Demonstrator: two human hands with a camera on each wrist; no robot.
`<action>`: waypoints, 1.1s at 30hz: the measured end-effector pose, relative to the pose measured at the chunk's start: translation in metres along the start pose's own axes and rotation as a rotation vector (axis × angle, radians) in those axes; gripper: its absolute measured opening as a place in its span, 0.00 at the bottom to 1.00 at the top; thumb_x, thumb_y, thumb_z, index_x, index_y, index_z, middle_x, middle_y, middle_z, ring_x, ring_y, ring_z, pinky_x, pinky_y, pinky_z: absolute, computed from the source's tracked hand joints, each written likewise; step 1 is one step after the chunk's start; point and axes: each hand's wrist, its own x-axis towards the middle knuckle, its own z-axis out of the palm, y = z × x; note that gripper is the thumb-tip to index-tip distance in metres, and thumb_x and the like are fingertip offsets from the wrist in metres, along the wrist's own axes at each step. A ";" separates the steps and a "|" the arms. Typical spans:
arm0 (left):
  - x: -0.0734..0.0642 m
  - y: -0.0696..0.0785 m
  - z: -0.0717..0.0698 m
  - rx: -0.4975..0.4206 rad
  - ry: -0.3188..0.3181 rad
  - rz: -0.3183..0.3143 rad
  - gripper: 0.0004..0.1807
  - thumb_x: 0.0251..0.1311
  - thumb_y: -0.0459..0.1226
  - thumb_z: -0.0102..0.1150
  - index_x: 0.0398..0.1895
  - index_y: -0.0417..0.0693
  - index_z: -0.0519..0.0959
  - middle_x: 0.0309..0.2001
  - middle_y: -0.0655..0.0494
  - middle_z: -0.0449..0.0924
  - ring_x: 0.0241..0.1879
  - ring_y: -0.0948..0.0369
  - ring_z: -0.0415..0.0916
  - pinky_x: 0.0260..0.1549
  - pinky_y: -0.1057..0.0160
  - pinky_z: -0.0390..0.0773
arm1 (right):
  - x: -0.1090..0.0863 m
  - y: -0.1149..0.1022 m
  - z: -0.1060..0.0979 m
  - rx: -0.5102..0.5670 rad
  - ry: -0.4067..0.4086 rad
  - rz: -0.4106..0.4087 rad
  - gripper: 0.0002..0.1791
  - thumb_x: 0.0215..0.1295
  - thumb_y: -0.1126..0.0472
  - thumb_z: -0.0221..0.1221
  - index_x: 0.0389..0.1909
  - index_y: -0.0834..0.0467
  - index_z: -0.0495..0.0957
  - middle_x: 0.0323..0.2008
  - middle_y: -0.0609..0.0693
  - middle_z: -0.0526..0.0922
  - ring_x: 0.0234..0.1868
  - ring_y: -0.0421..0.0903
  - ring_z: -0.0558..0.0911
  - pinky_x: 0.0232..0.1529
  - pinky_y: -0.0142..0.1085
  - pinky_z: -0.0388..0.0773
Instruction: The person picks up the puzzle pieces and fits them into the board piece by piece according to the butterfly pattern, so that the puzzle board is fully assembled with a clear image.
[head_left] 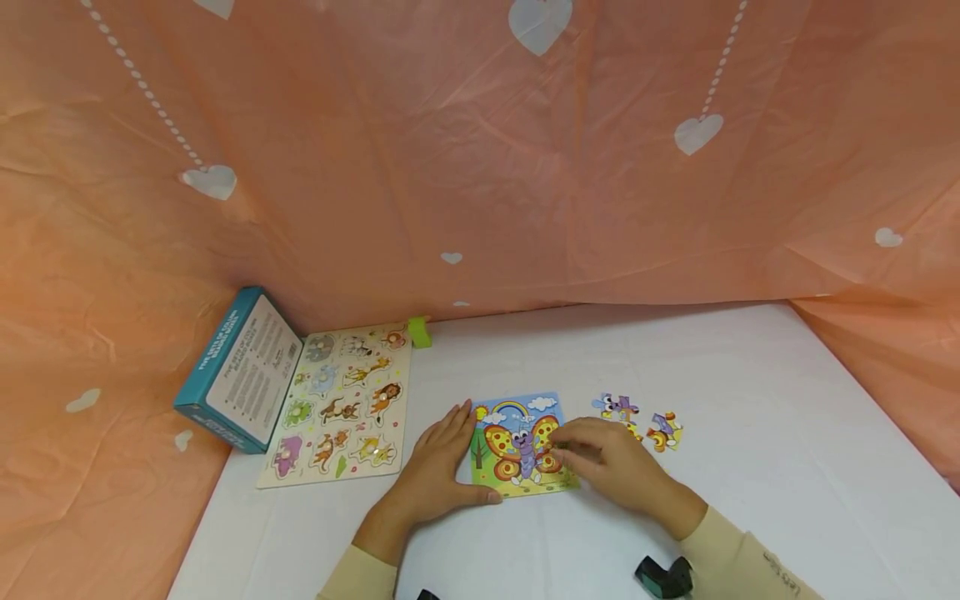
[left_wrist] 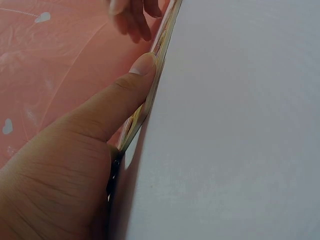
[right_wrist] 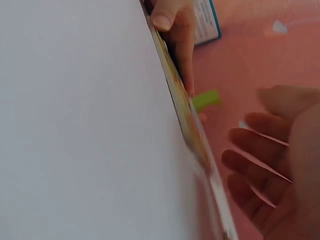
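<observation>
A square butterfly jigsaw puzzle [head_left: 525,454] lies flat on the white table in the head view. My left hand [head_left: 431,475] rests along its left side with the fingers stretched forward, its thumb [left_wrist: 142,67] pressing the near edge of the board. Over the right side of the puzzle is my right hand [head_left: 626,467], hiding part of that border. Its fingers [right_wrist: 255,167] are loosely bent and spread, holding nothing in the right wrist view. Loose puzzle pieces lie just beyond it: a purple and blue one [head_left: 618,407] and a yellow and red one [head_left: 665,432]. Another yellow bit is partly hidden.
To the left lies an animal peg puzzle board [head_left: 348,412], with a teal box [head_left: 243,371] leaning beside it. A green block [head_left: 419,332] sits at the board's far right corner. Behind the table [head_left: 787,417] hangs an orange cloth [head_left: 480,167]. A black object [head_left: 663,577] is by the right sleeve.
</observation>
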 end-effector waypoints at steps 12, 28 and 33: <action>0.000 0.001 -0.001 0.002 -0.005 0.003 0.72 0.52 0.71 0.75 0.87 0.38 0.53 0.88 0.50 0.41 0.86 0.52 0.36 0.81 0.43 0.42 | 0.001 0.023 -0.035 0.371 0.150 0.250 0.20 0.84 0.65 0.58 0.69 0.70 0.77 0.59 0.67 0.84 0.52 0.54 0.86 0.49 0.35 0.85; -0.001 0.000 -0.001 0.008 0.000 0.005 0.72 0.51 0.72 0.75 0.87 0.39 0.53 0.88 0.51 0.40 0.86 0.52 0.36 0.81 0.44 0.42 | -0.002 0.036 -0.065 0.380 0.294 0.320 0.26 0.91 0.56 0.45 0.74 0.71 0.70 0.59 0.64 0.82 0.57 0.47 0.87 0.60 0.29 0.79; 0.000 0.000 0.000 0.006 -0.002 0.002 0.72 0.51 0.72 0.75 0.87 0.39 0.54 0.88 0.51 0.41 0.86 0.52 0.36 0.81 0.43 0.42 | -0.005 0.043 -0.067 0.344 0.304 0.345 0.26 0.90 0.57 0.47 0.76 0.70 0.69 0.60 0.65 0.81 0.59 0.43 0.83 0.60 0.25 0.76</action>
